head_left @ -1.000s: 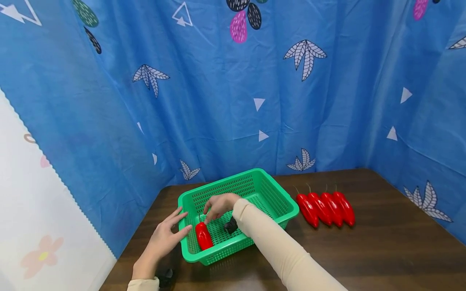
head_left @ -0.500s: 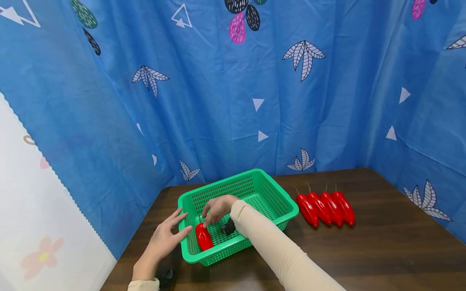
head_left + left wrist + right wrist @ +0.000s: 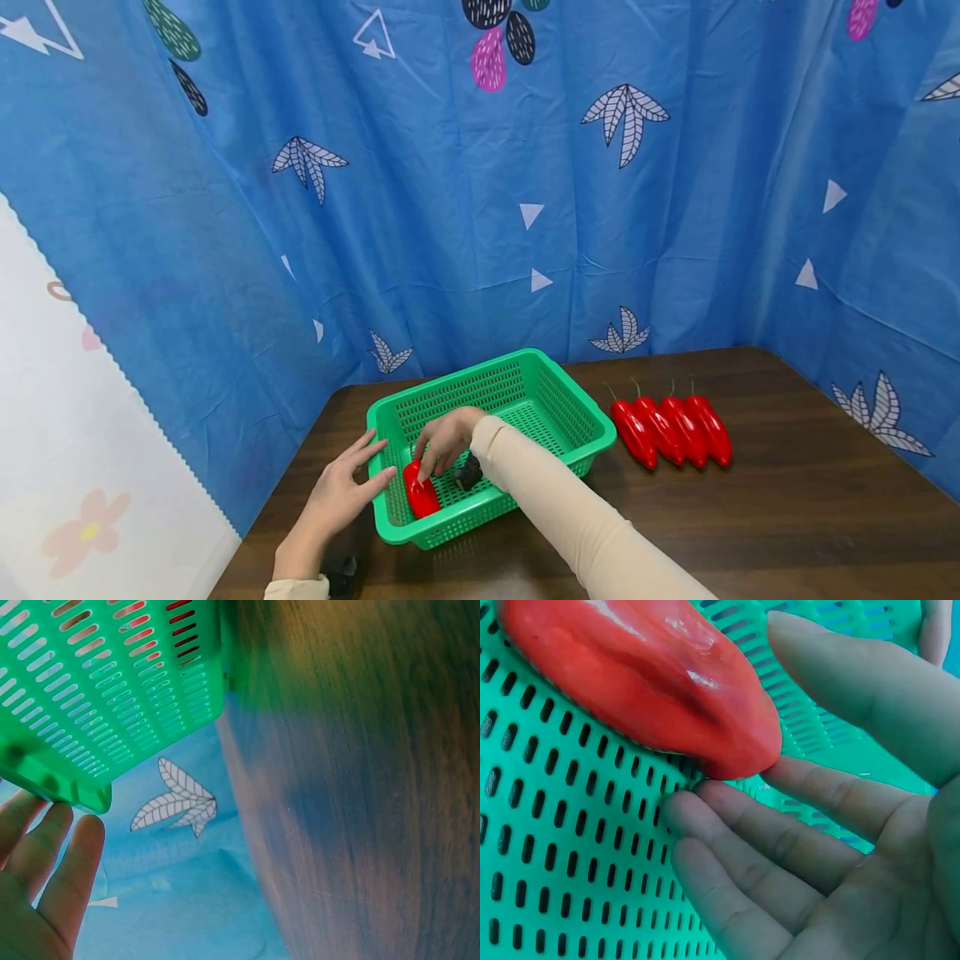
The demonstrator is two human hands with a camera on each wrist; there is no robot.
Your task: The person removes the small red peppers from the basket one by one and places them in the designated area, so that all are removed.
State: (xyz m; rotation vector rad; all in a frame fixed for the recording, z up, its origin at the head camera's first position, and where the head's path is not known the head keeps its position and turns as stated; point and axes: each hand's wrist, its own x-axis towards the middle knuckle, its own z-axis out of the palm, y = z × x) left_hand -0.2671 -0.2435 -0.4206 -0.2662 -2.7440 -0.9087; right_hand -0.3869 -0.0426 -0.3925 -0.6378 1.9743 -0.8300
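Observation:
A glossy red chili pepper [image 3: 421, 492] lies at the left end of the green basket [image 3: 480, 510], close to its wall. My right hand [image 3: 444, 442] reaches down over that pepper. In the right wrist view, the index fingertip meets the rounded tip of the pepper [image 3: 652, 682], while the thumb stands apart from it and the other fingers [image 3: 742, 877] extend beneath, near the perforated basket floor. My left hand [image 3: 337, 493] rests at the basket's left rim with spread fingers. The left wrist view shows those fingertips against the rim of the basket [image 3: 82, 796].
Several red chili peppers [image 3: 667, 432] lie side by side on the brown wooden table [image 3: 810, 467], right of the basket. A blue patterned curtain [image 3: 450, 208] hangs behind and along the sides. White flowered cloth [image 3: 82, 450] borders the left.
My right hand has shifted slightly left and lower, bringing its fingers farther over the pepper in the basket. The left hand and the basket stay where they were.

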